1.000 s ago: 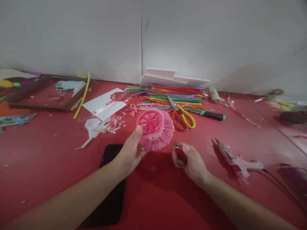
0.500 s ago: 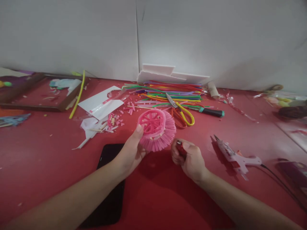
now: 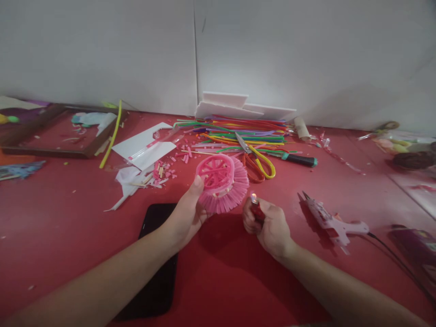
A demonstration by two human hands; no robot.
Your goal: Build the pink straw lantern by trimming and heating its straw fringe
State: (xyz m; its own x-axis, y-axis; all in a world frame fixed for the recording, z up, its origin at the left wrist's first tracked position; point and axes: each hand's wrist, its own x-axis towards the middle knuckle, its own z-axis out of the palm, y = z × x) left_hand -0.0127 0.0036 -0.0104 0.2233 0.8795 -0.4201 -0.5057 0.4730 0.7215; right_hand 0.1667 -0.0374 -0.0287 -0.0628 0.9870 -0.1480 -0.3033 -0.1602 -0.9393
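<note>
A round pink piece (image 3: 226,196), with a spoked ring on top and a fringe of thin pink strips around it, is held in my left hand (image 3: 192,206), thumb on its left rim. Its underside is hidden. My right hand (image 3: 269,222) is closed around a red lighter (image 3: 258,211), and a small flame burns at the lighter's tip. The flame stands just right of the fringe, with a small gap between them.
Behind lie colored pipe cleaners (image 3: 245,131), scissors (image 3: 260,159) and a black-handled tool (image 3: 299,160). A glue gun (image 3: 335,222) with a cord lies right. A black phone (image 3: 153,281) is under my left forearm. Pink scraps (image 3: 163,172), white card (image 3: 143,150) and a brown frame (image 3: 44,152) are left.
A flame has appeared at the lighter's tip, where none showed before. Both hands and the pink piece have hardly moved.
</note>
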